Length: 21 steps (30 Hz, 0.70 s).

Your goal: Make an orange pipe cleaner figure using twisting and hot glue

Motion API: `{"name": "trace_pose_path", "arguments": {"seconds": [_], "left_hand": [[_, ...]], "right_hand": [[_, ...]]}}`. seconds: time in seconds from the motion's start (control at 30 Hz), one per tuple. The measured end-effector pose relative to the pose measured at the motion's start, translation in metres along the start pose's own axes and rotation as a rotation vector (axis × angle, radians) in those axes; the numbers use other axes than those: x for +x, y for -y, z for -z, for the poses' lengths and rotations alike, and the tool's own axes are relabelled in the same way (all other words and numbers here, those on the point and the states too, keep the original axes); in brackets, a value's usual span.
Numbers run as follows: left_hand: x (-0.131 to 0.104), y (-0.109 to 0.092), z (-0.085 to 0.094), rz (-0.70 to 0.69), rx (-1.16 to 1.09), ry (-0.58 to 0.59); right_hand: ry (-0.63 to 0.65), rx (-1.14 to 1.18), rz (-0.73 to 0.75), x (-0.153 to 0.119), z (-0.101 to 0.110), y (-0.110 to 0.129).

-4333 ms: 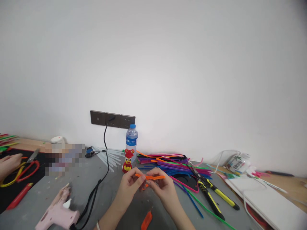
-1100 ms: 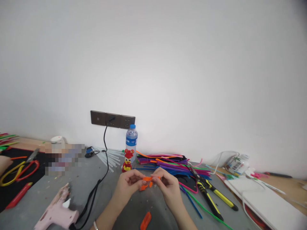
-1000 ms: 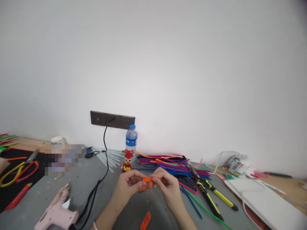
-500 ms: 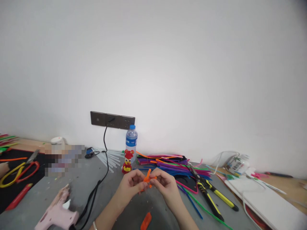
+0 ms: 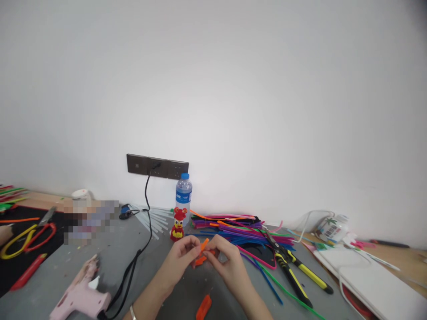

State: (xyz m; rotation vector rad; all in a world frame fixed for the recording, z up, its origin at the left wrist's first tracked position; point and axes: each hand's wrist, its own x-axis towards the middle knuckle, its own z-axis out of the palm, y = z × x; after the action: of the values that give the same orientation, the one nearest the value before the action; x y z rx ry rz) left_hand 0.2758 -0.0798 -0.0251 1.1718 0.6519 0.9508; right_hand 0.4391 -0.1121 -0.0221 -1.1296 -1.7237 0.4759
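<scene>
Between my two hands is an orange pipe cleaner piece (image 5: pixel 201 260), bent into a small shape with one end sticking up. My left hand (image 5: pixel 182 258) pinches it from the left, thumb against the fingers. From the right, my right hand (image 5: pixel 225 258) grips it between thumb and fingertips, which hide part of it. Below them on the grey table lies a second orange fuzzy piece (image 5: pixel 203 307) with a thin wire at its tip. Just behind my left hand stands a small red and yellow figure (image 5: pixel 178 224) with round ears.
A water bottle (image 5: pixel 183 195) stands behind the figure. Bundled pipe cleaners (image 5: pixel 230 224) and yellow-black pliers (image 5: pixel 293 266) lie to the right, near a white pad (image 5: pixel 363 280). At left are a pink glue gun (image 5: pixel 82 298), its black cord (image 5: pixel 131 266), scissors (image 5: pixel 33 238) and another person's hand (image 5: pixel 5 234).
My fingers have shifted on the orange piece, and its raised end now leans more to the right. The right hand has moved slightly left. The other things stay in place.
</scene>
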Motion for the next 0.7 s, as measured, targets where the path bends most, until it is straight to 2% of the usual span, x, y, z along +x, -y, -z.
{"name": "trace_pose_path", "arguments": {"seconds": [0.1,0.2,0.33,0.47,0.6,0.7], "left_hand": [[-0.003,-0.001,-0.004,0.059,-0.151,-0.024],[-0.005,-0.002,-0.009,0.032,-0.193,-0.08],[-0.006,-0.001,-0.009,-0.081,-0.103,-0.099],[-0.005,0.002,-0.004,-0.185,0.044,-0.08],[-0.002,0.002,0.0,-0.179,0.125,-0.072],[0.0,0.001,0.001,-0.148,0.106,-0.11]], "right_hand": [[-0.031,0.07,-0.049,0.001,0.0,0.003],[-0.069,0.147,-0.115,0.001,-0.001,0.003],[-0.067,0.236,-0.174,0.001,-0.003,0.001],[0.012,0.233,-0.224,0.0,-0.002,-0.001],[0.068,0.239,-0.246,0.001,-0.003,-0.002],[0.033,0.239,-0.244,0.001,-0.004,-0.001]]}}
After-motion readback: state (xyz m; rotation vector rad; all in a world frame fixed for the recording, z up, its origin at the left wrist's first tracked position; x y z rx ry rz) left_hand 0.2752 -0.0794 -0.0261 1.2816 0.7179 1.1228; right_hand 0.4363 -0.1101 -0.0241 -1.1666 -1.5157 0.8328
